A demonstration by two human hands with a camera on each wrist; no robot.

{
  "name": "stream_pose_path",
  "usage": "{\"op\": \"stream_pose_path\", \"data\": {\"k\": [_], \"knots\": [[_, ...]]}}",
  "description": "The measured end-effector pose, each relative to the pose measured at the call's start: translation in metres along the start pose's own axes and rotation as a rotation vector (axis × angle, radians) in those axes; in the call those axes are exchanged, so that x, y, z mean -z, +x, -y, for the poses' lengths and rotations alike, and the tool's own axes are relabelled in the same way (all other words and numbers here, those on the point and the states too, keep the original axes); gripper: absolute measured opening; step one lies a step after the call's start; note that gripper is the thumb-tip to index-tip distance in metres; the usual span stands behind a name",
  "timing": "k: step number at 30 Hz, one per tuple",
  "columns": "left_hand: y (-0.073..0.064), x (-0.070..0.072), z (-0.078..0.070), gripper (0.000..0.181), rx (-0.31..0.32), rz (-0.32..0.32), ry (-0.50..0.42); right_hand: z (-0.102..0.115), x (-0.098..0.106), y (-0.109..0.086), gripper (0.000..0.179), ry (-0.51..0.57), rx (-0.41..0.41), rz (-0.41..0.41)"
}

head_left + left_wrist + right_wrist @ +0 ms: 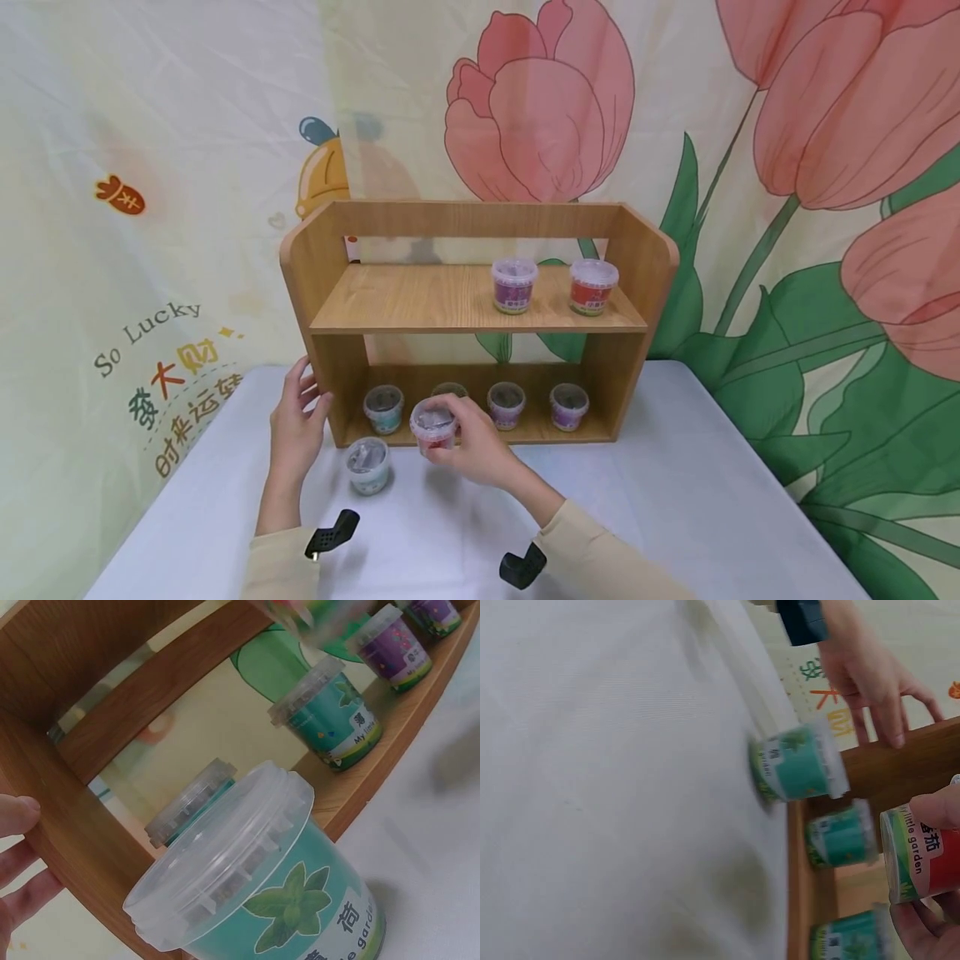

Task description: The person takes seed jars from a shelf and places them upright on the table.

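My right hand (476, 442) pinches a small red tub with a clear lid (433, 423) between thumb and fingers, held up in front of the lower shelf. In the right wrist view this red tub (922, 862) shows a "little garden" label. My left hand (296, 425) rests at the left side panel of the wooden shelf (330, 250), thumb by its front edge and fingers along the outer side. A teal tub with a leaf picture (300, 900) stands on the table close to that hand, before the shelf's left corner.
On the lower shelf stand a teal tub (384, 412), another teal tub (330, 712) partly behind the held one, and two purple tubs (506, 408). The upper board carries a purple tub (513, 287) and a red tub (591, 292) toward the right. A white cloth (675, 500) covers the table.
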State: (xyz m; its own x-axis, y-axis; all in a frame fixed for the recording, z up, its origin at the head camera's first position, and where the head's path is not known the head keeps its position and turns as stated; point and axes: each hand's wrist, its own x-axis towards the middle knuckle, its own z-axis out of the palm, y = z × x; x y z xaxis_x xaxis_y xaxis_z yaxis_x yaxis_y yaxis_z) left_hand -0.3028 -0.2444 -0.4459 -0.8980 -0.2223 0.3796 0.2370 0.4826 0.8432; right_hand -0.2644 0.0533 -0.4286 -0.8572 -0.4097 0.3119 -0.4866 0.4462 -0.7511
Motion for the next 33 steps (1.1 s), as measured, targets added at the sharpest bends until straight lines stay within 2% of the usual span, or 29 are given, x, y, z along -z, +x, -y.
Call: {"op": "stream_pose_path", "data": {"k": [10, 15, 21, 26, 33], "knots": [[0.006, -0.006, 0.001, 0.078, -0.049, -0.001, -0.004, -0.025, -0.035, 0.0, 0.06, -0.009, -0.061, -0.029], [0.007, -0.009, -0.001, 0.077, -0.057, 0.004, -0.01, -0.034, -0.045, 0.001, 0.06, -0.007, -0.088, -0.033], [0.009, -0.008, -0.002, 0.076, -0.044, 0.009, -0.012, -0.038, -0.054, 0.004, 0.06, -0.02, -0.061, -0.065], [0.004, -0.003, 0.001, 0.077, -0.008, 0.009, 0.004, -0.038, -0.065, 0.003, 0.059, -0.031, -0.034, -0.051], [0.001, 0.001, 0.004, 0.077, -0.006, 0.005, 0.006, -0.037, -0.074, 0.002, 0.059, -0.041, -0.024, -0.049]]}}
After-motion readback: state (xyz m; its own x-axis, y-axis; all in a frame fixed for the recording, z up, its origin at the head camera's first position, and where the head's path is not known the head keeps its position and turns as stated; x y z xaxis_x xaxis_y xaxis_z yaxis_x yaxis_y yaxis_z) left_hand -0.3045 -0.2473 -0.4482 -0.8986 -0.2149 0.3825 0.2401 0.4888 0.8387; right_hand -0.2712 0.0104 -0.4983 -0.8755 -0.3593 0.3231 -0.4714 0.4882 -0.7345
